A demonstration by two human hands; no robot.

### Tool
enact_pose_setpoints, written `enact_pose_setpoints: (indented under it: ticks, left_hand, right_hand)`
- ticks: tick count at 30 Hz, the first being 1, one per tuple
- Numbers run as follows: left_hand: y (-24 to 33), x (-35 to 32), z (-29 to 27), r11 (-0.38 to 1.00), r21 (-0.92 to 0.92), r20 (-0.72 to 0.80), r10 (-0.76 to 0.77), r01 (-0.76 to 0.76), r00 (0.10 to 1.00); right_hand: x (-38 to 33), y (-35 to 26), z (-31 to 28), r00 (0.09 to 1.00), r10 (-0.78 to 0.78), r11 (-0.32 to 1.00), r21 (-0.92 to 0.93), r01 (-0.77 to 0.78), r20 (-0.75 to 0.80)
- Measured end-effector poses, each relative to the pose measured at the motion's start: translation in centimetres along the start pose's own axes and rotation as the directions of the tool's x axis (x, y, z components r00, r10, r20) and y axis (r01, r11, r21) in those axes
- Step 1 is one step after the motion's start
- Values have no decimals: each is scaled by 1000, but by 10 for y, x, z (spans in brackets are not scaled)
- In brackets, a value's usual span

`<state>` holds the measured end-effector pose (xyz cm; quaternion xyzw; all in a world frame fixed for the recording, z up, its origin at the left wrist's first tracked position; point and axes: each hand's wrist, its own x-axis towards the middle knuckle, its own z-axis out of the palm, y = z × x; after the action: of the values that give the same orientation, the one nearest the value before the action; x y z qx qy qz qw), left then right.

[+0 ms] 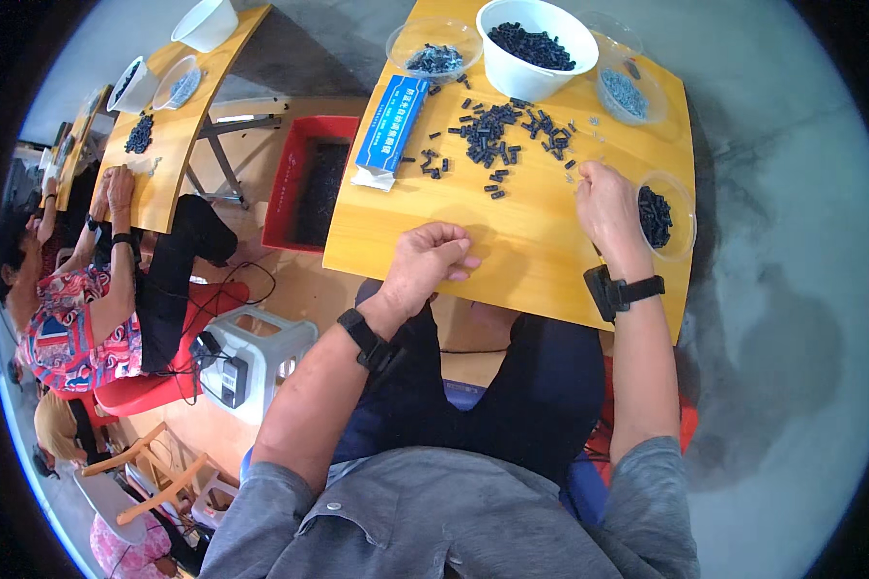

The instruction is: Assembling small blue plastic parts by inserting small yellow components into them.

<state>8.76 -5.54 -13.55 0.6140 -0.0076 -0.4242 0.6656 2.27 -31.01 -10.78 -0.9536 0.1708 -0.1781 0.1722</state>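
Observation:
My left hand [429,261] is over the near edge of the yellow tabletop [377,227], fingers curled in with the thumb against them; whatever is inside is hidden. Farther right, my right hand [608,207] rests on the table with fingertips pinched beside a few tiny silvery pieces [570,172]. Anything in that pinch is too small to make out. Small black cylindrical parts [490,135] lie loosely heaped past both hands. Just right of my right wrist, a clear round tub [684,217] holds more black parts.
At the table's far side stand a white bowl [526,85] of black parts, a clear tub [637,114] of silvery pieces and another clear tub [396,48]. A blue box [393,125] lies left, beside a red bin [278,198] below. Another person [77,318] works at the left table.

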Motion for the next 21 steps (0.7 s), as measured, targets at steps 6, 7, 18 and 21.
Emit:
enact_pose_setpoints:
  ticks: [6, 7, 18, 21]
  left_hand:
    - [2, -2, 0, 999, 25, -1, -29, 29, 1000]
    - [0, -1, -1, 999, 22, -3, -29, 29, 1000]
    - [-6, 5, -3, 999, -46, 12, 10, -10, 1000]
    - [-4, 5, -3, 999, -51, 27, 10, -9, 1000]
  right_hand:
    - [20, 4, 9, 978, 170, 983, -93, -159, 121]
    - [23, 2, 9, 967, 213, 976, -82, -203, 142]
    - [46, 1, 23, 909, 354, 931, -177, -320, 221]
    - [46, 6, 26, 925, 321, 943, -162, -292, 201]
